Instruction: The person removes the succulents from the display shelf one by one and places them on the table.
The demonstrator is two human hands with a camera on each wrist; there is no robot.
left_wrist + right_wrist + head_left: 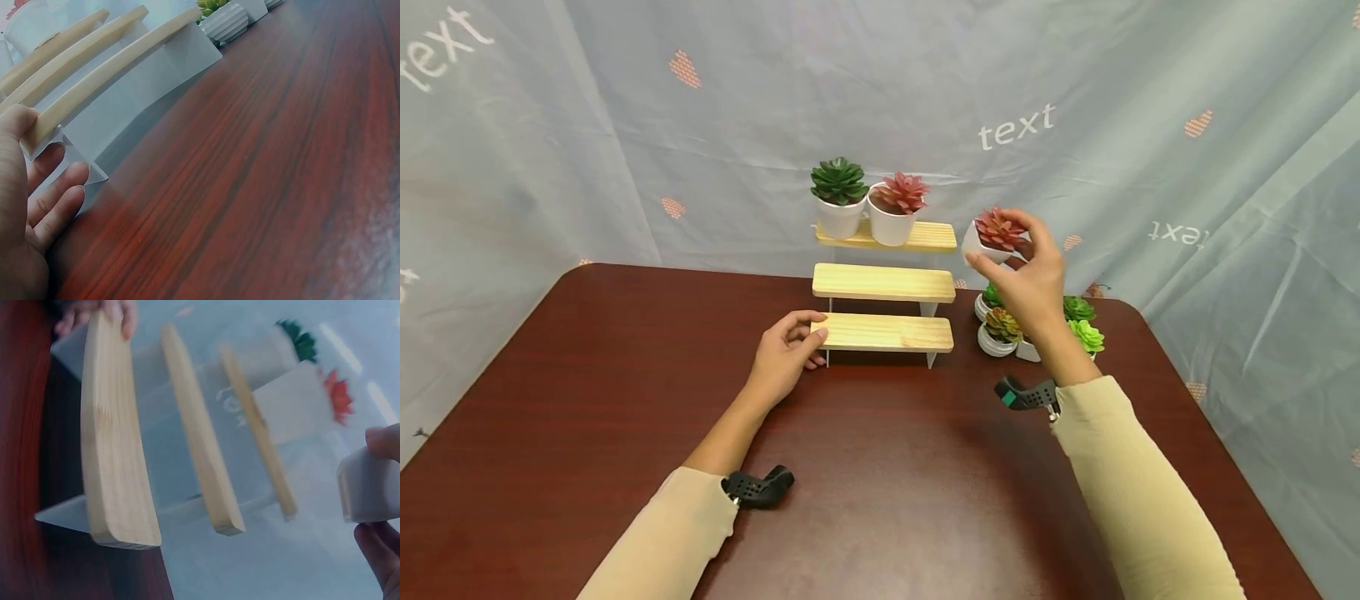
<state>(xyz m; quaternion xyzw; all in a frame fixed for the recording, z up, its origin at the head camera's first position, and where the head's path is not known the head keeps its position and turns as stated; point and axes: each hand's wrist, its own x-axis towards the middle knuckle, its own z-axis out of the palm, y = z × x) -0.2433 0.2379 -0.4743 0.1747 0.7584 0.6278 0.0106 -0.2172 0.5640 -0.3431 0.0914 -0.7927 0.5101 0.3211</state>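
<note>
A three-tier wooden shelf stand (883, 283) with clear side supports stands at the back of the table. My left hand (781, 354) pinches the left end of its lowest board between thumb and fingers, as the left wrist view also shows. In my right hand (1033, 271) is a red succulent in a white square pot (988, 242), held in the air right of the top board and apart from it. On the top board are a dark green succulent (840, 200) at the left and a red succulent in a round white pot (895, 212) beside it.
Several small potted succulents (997, 333) cluster on the table right of the stand, partly hidden by my right forearm. The dark red table (880, 467) ends at a grey patterned curtain (737, 125) behind the stand.
</note>
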